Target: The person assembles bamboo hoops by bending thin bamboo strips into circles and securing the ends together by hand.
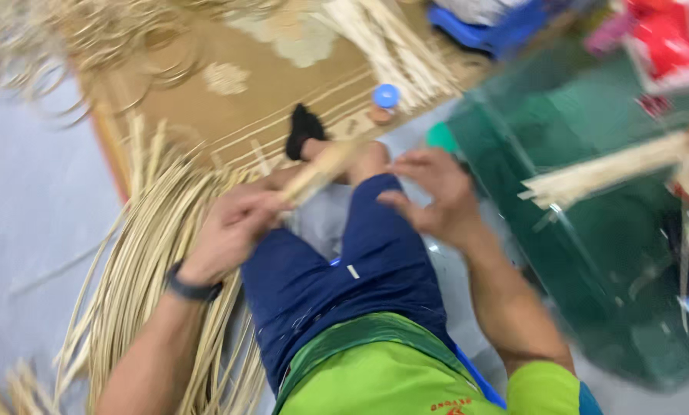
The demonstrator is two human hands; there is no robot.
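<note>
Grey floor [21, 200] all around, with a brown mat [283, 92] spread on top. Sitting on the floor in blue shorts [360, 269] and a bright green shirt [383, 376]. Left hand [233, 230] closed around a pale bundle of cane strips [321, 170], fingers curled tight about the lower end. Bundle tilted up and away, just over the knee. Black band [191, 290] on the left wrist. Right hand [433, 196] just beside the bundle, not touching it, fingers loosely bent and a little apart; blurry, so hard to say more. Big heap of long curved cane [141, 284] lying on the floor by the left arm. Black sock [302, 131] on the foot out in front. Small blue cap [387, 95] near more pale sticks [394, 46] on the mat. Green glass table [590, 253] close on the right, with another bunch of light sticks [606, 173] resting on top.
</note>
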